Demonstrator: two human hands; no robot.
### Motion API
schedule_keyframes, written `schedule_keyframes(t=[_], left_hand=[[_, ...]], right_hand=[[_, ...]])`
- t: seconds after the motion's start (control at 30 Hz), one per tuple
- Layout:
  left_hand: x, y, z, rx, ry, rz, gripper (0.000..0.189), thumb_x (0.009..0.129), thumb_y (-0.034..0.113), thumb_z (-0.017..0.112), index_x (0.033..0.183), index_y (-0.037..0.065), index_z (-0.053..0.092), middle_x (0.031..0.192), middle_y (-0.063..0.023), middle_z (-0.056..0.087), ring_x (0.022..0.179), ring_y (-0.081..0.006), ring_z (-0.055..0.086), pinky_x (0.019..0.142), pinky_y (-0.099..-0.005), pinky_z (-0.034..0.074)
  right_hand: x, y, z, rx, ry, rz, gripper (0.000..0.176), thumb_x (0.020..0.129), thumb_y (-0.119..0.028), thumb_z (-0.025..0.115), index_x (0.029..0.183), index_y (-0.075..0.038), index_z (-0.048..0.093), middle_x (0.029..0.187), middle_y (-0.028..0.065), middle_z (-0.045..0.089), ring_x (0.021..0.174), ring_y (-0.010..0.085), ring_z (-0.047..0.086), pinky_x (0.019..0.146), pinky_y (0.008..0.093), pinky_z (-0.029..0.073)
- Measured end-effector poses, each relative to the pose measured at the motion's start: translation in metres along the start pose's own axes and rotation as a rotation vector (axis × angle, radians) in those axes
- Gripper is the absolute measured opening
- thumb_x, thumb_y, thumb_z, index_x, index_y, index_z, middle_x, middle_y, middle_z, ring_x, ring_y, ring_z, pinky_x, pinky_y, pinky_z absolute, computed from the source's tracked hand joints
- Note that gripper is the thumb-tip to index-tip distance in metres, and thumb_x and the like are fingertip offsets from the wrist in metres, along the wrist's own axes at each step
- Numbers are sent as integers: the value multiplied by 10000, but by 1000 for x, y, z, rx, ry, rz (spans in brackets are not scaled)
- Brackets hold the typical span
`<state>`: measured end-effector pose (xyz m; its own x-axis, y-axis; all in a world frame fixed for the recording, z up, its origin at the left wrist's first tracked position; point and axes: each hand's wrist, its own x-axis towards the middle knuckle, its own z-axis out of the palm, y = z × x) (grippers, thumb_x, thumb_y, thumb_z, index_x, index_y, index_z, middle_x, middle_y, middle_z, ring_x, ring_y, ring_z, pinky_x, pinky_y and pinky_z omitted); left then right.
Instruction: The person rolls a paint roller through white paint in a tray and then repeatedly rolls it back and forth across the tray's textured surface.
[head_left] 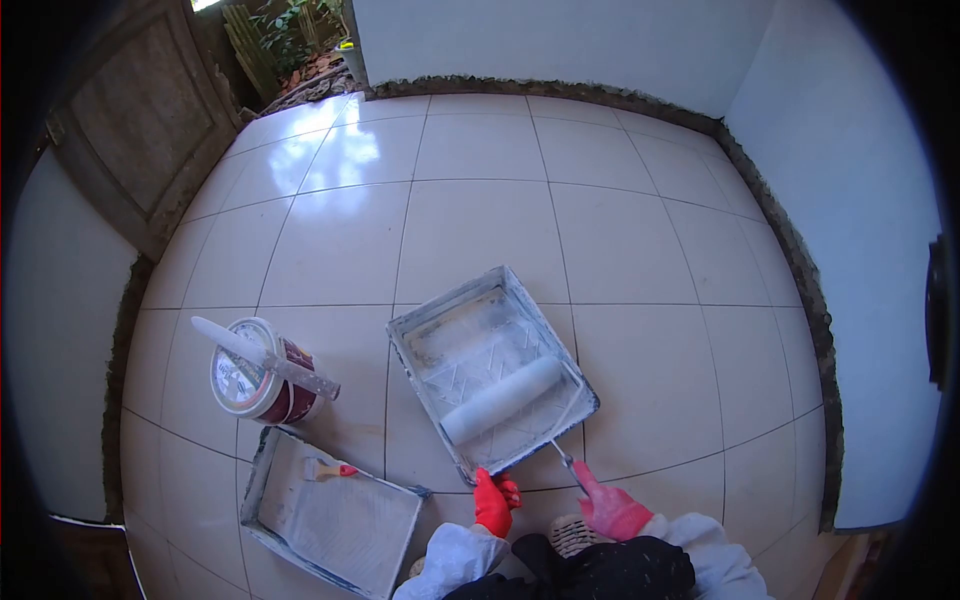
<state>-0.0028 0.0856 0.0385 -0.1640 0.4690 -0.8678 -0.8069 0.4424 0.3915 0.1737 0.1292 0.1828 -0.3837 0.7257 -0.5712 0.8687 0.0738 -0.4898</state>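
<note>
My right hand (pixel 612 507), in a pinkish-red glove, is wrapped round the handle of a paint roller (pixel 502 400). The white roller sleeve lies slantwise on the ridged floor of a paint-smeared tray (pixel 408 345). At the tray's near edge my left hand (pixel 494 502), in a red glove, grips the rim with curled fingers. Lower left is a second paint tray (pixel 378 550), partly coated in white. Across its upper part rests a paintbrush (pixel 328 469) with a red-tipped handle.
Left of the trays stands a lidded paint bucket (pixel 292 392), with a long white-smeared tool (pixel 265 355) lying across its lid. Pale tiles (pixel 480 240) cover the floor. Light walls (pixel 560 45) rise around it above a rough dark strip. A wooden door (pixel 135 110) stands at upper left.
</note>
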Motion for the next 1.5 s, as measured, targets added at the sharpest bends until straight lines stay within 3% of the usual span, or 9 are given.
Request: schedule_keyframes(t=[0.1,0.17,0.27,0.43,0.53,0.87,0.97,1.2,1.5], left_hand=[[6,-1,-5,8,-18,5,540,869,511,256,808,36,504,507,-60,484,386,-186,429,363,-311,360],[7,-2,-7,20,-19,14,567,864,528,243,825,29,510,518,-67,500,374,-187,439,353,-312,381],[8,-4,-6,4,-17,22,567,866,525,241,824,28,510,523,-70,503,376,-185,441,348,-305,379],[5,0,-3,-2,-20,-13,539,866,520,257,804,41,498,495,-56,474,379,-185,414,362,-314,346],[3,0,-1,12,-1,4,549,863,530,251,802,44,497,494,-57,474,375,-183,415,363,-316,351],[11,-5,-8,30,-38,7,570,868,524,227,811,33,510,520,-72,501,376,-184,443,350,-307,380],[8,-4,-7,26,-42,6,568,868,523,230,810,32,510,523,-72,505,378,-184,446,349,-302,383],[5,-3,-4,32,-35,-2,573,869,519,224,809,30,515,525,-75,510,378,-185,446,360,-305,394],[4,0,-7,83,-41,0,588,866,533,225,816,26,517,536,-75,510,397,-188,453,368,-309,387]], right_hand=[[46,-10,4,-1,114,-83,611,783,-144,480,1323,-114,196,711,278,552,637,426,545,586,489,428],[77,-8,12,40,259,-255,612,778,-137,482,1322,-116,202,664,268,549,608,429,539,572,499,426],[86,-10,13,45,256,-262,613,779,-141,480,1323,-121,199,666,267,550,611,432,539,574,503,425],[13,0,3,13,23,-14,596,790,-151,480,1314,-103,200,667,269,549,638,425,546,582,503,416],[-13,14,8,21,-24,14,589,796,-160,470,1314,-107,196,671,274,548,641,432,544,581,508,417],[88,-26,1,-11,193,-151,597,780,-132,476,1314,-106,213,660,263,551,606,422,544,558,498,418],[77,-2,20,24,213,-200,610,780,-134,476,1321,-108,196,653,267,547,604,422,544,554,495,417],[11,7,12,-18,54,-42,619,777,-132,475,1321,-91,184,641,272,542,599,428,539,569,501,425],[151,-27,6,-54,237,-250,600,791,-177,476,1317,-90,201,743,266,570,697,427,553,650,492,429]])
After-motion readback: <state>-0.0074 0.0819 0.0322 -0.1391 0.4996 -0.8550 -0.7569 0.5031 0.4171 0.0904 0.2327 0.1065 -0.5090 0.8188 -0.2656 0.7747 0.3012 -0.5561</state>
